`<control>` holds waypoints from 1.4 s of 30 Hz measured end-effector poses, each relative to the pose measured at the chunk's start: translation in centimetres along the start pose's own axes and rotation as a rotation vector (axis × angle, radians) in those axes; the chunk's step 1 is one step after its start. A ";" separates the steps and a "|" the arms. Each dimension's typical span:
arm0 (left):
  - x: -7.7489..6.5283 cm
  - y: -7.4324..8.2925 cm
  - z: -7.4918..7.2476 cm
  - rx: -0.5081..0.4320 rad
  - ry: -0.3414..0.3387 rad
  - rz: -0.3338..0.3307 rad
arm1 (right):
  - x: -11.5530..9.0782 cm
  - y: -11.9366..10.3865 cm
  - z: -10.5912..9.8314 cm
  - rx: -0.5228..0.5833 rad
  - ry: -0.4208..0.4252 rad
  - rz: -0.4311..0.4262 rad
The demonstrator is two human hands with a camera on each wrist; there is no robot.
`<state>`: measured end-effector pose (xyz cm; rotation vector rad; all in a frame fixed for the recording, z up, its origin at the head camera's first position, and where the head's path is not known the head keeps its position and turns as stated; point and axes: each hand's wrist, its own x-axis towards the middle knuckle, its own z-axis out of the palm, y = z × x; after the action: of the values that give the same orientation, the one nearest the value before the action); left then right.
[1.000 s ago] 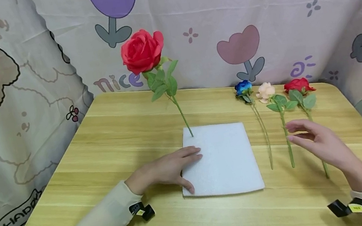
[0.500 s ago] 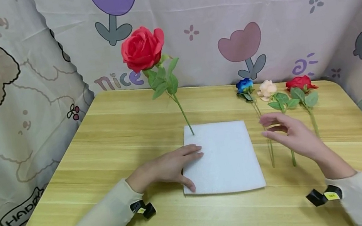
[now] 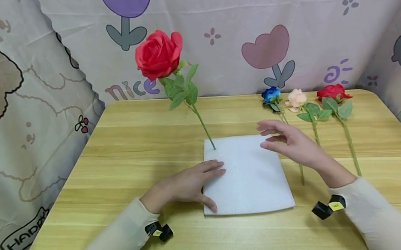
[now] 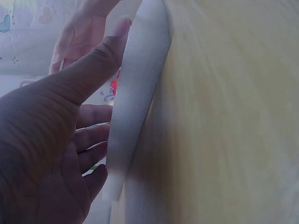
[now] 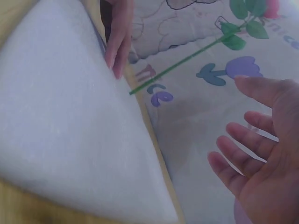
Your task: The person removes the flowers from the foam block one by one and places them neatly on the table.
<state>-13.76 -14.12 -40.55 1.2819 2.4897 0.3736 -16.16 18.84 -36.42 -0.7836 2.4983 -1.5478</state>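
A white foam board (image 3: 249, 178) lies on the table, and a tall red rose (image 3: 160, 55) stands in its far left corner, stem tilted left. Across the board's left part rests my left hand (image 3: 190, 186), fingers extended over the top and thumb near the front left corner. The left wrist view shows the thumb and fingertips against the board (image 4: 140, 70). My right hand (image 3: 297, 145) is over the board's right edge with nothing in it, fingers spread and slightly bent. In the right wrist view its fingers (image 5: 243, 154) are apart from the rose's green stem (image 5: 187, 58).
To the right lie a blue rose (image 3: 271, 95), a pale pink flower (image 3: 296, 100) and another red rose (image 3: 333, 92), their stems toward the front. My right hand and forearm partly cover the blue one's stem. A printed cloth (image 3: 209, 76) hangs behind the wooden table (image 3: 141, 142).
My right hand has moved left from above the flowers lying at the right to the board's right edge, still holding nothing. The left hand and the standing rose have stayed in place.
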 end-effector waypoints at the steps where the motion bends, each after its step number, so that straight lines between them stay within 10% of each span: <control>1: 0.0 0.0 0.0 0.001 0.000 -0.001 | 0.3 -0.1 0.2 0.009 -0.008 0.003; 28: 0.1 0.4 -0.4 -0.004 -0.014 -0.022 | 7.4 1.6 5.5 0.307 -0.081 0.103; 42: -0.1 0.3 -0.3 -0.015 0.000 -0.018 | 9.5 2.1 7.6 0.161 -0.124 0.114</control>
<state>-13.60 -13.99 -40.13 1.2532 2.4915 0.3878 -22.56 8.94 -40.13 -0.6789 2.2567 -1.5852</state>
